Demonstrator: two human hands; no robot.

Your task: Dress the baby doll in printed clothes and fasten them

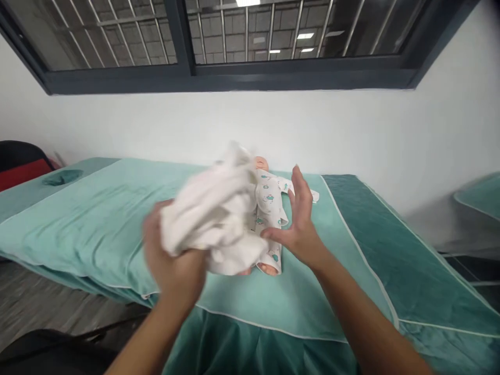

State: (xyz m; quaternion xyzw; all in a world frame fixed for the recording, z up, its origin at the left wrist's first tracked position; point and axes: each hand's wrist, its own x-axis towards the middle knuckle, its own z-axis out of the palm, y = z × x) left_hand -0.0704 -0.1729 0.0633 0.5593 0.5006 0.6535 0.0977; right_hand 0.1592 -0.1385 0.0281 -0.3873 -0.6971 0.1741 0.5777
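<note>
Left hand [175, 268] grasping bunched white cloth [219, 213] above bed [308, 310], partly hiding doll [261, 163]. Right hand [300, 232] spread, holding nothing. Doll lying on bed, printed outfit [269, 195] apparently on already; cloth neither spread nor folded yet, that much looks undone.

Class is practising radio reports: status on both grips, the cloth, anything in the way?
Left grip holding bunched white cloth. Right grip open, empty. White cloth partly blocks view of doll on bed.
</note>
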